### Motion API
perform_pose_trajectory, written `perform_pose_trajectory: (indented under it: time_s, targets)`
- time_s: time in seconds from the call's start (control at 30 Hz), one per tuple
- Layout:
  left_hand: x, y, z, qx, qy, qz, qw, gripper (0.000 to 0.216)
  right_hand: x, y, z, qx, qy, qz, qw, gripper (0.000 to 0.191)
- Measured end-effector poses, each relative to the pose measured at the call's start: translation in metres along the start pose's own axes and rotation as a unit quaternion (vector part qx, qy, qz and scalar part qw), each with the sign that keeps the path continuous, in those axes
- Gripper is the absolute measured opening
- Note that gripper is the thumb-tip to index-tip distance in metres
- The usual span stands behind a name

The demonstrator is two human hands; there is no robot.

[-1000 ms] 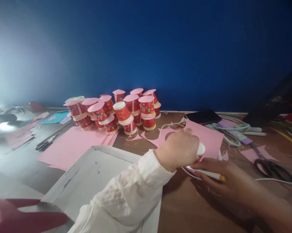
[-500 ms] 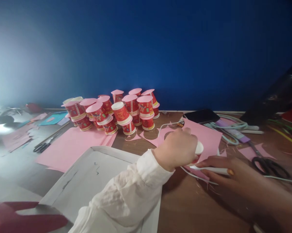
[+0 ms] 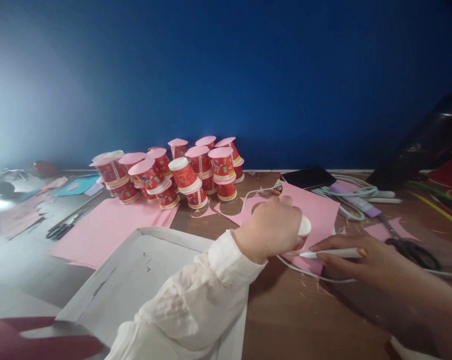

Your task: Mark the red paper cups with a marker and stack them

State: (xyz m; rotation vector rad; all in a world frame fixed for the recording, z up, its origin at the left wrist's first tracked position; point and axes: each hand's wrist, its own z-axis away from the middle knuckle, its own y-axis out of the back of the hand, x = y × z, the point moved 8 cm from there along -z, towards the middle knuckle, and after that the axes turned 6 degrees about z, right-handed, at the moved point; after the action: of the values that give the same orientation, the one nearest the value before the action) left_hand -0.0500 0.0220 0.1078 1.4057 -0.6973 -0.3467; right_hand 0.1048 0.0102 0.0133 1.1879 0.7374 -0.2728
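Note:
My left hand (image 3: 273,225), in a white sleeve, is closed around a red paper cup (image 3: 304,226). The cup stands upside down on a sheet of pink paper (image 3: 321,205), and the fingers hide much of it. Between the fingers of my right hand (image 3: 355,257) is a slim white pen (image 3: 333,253). Its tip points left, close against the cup's lower edge; whether it touches the paper I cannot tell.
Stacked red paper cups (image 3: 184,175) with pink discs stand by the blue wall. Pink sheets (image 3: 109,225) and a white box lid (image 3: 135,280) lie left. Black-handled scissors (image 3: 413,250), a phone (image 3: 308,177), coiled cable (image 3: 357,186) and paper scraps (image 3: 206,211) lie around.
The pen tip has shifted slightly right along the cup's near edge. My left hand keeps its hold on the cup. The whole view has moved a little.

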Motion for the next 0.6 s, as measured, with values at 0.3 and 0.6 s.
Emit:
perform_pose_trajectory:
  time_s: [0.3, 0.6]
  targets:
    - [0.001, 0.0, 0.0, 0.005, -0.01, -0.012, 1.0, 0.031, 0.001, 0.013, -0.004, 0.043, -0.026, 0.027, 0.998, 0.049]
    - [0.002, 0.0, 0.0, 0.014, -0.018, -0.014, 1.0, 0.028, 0.011, 0.017, -0.008, 0.054, -0.144, 0.066, 0.986, 0.056]
